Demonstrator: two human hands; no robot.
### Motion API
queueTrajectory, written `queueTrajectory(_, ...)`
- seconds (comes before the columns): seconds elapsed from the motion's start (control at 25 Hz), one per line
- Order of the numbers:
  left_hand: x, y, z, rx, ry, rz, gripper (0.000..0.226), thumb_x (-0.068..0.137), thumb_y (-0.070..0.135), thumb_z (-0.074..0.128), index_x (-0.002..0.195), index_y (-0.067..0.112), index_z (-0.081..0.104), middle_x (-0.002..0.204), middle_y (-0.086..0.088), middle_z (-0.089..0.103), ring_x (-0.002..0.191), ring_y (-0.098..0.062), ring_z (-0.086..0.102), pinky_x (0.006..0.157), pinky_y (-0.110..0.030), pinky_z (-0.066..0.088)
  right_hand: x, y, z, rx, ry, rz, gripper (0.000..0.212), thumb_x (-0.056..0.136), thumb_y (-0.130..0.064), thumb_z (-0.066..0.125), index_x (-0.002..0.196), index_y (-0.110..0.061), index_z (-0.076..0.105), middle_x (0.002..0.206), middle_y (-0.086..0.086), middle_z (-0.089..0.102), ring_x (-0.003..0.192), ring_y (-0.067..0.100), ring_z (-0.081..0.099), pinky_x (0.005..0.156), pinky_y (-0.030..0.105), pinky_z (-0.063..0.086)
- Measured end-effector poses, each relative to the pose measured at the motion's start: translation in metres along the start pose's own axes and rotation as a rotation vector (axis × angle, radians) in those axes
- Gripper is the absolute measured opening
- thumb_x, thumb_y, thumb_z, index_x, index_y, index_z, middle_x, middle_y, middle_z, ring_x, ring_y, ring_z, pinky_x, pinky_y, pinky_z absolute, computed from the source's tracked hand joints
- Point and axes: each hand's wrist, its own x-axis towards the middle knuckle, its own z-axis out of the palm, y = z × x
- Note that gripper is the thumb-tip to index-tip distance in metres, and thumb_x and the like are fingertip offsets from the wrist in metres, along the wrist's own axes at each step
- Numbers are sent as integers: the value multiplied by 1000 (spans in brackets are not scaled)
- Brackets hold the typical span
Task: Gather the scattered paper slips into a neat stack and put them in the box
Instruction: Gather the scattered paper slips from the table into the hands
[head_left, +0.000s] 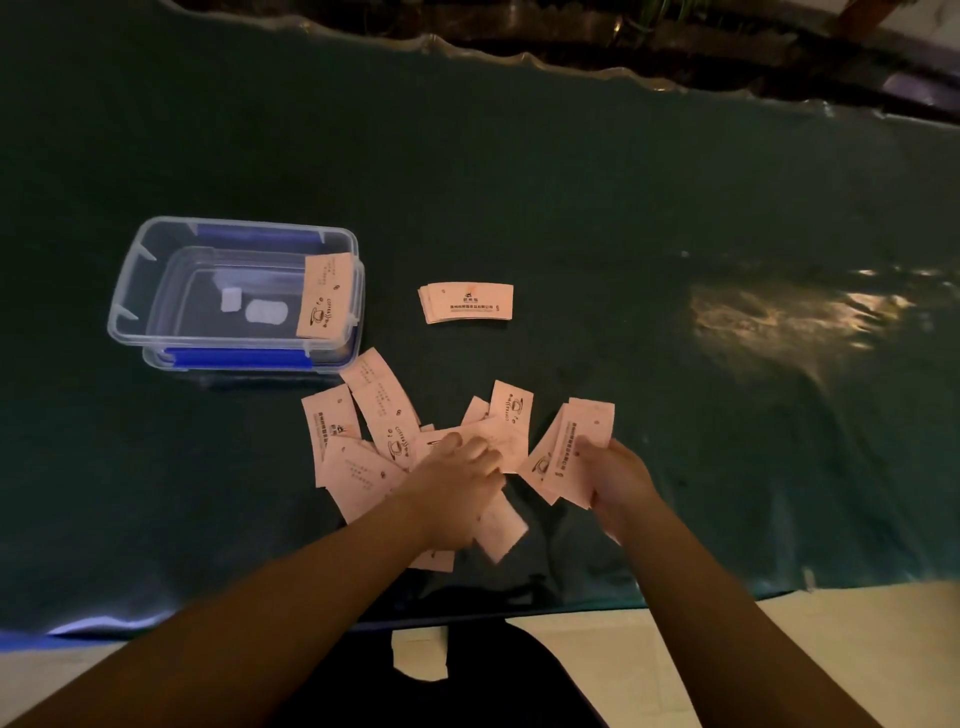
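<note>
Head view: I see the right hand (621, 480) grip closed on a fanned bundle of slips (569, 452) for stacking, the left hand (457, 483) pressing loose slips (363, 441) on the desk (675, 208), its grip unclear, beside the box (150, 291).

Table cover (519, 182): a big dark green sheet, wide and flat, a bit shiny.
Shiny patch (789, 312): a bright spot of light on the sheet, on the right side.
Far edge (467, 47): wavy and see-through, at the top of the sheet.
Dark strip (597, 28): brown and black, past the far edge; too dim to tell what is in it.
Floor (779, 665): pale, near the bottom of the view.
Dark cloth (467, 696): black, low in the middle.
</note>
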Motion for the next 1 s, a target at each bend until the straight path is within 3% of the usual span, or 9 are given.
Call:
queueTrajectory(0.12,-1,-6,-4,-38,-2,-135,71,83,54,64,143,19,49,153,-7,48,142,-30,38,118,-54,29,-3,6,-9,104,-19,49,20,109,-16,58,126,-13,68,119,12,74,109,32,72,95,53,60)
queueTrajectory(0.28,-1,-2,-10,-263,3,-367,65,90,53,65,145,22,46,148,-1,52,134,-22,49,111,-45,42,-13,18,-5,200,-110,175,14,108,-15,60,118,-11,69,117,17,73,111,36,71,98,59,59)
queueTrajectory(0.48,9,15,-12,-821,99,-589,27,107,35,53,125,19,65,117,2,71,101,-12,66,90,-29,53,-25,34,20,172,-162,202,16,111,-16,54,117,-14,69,115,15,76,103,32,72,77,49,60)
queueTrajectory(0.6,9,20,-18,-1042,86,-541,28,108,29,52,127,15,68,120,2,69,108,-14,64,91,-30,47,-25,34,26,141,-174,126,18,112,-17,52,120,-20,67,118,10,77,105,28,74,74,45,60)
queueTrajectory(0.72,6,13,-22,-1028,98,-502,23,108,25,50,104,17,71,100,-3,70,87,-13,64,76,-30,47,-25,30,20,115,-191,80,19,109,-13,57,125,-19,65,117,7,78,104,26,75,70,42,61)
queueTrajectory(0.8,4,7,-23,-1056,84,-482,24,108,23,51,97,17,72,92,-1,70,87,-18,68,80,-35,53,-27,26,19,117,-250,86,22,107,-10,58,125,-18,69,111,4,82,104,26,76,72,43,62)
queueTrajectory(0.92,4,0,-23,-1002,204,-533,23,101,31,64,121,20,71,120,-1,71,105,-13,66,94,-33,51,-27,23,20,126,-296,94,23,108,-9,56,125,-16,70,119,9,80,109,30,74,81,48,60)
queueTrajectory(1.0,5,-13,-23,-726,247,-628,56,93,42,72,144,26,54,143,1,57,129,-18,51,109,-39,44,-23,20,19,169,-246,106,21,109,-7,55,122,-15,70,122,12,76,110,31,72,88,52,59)
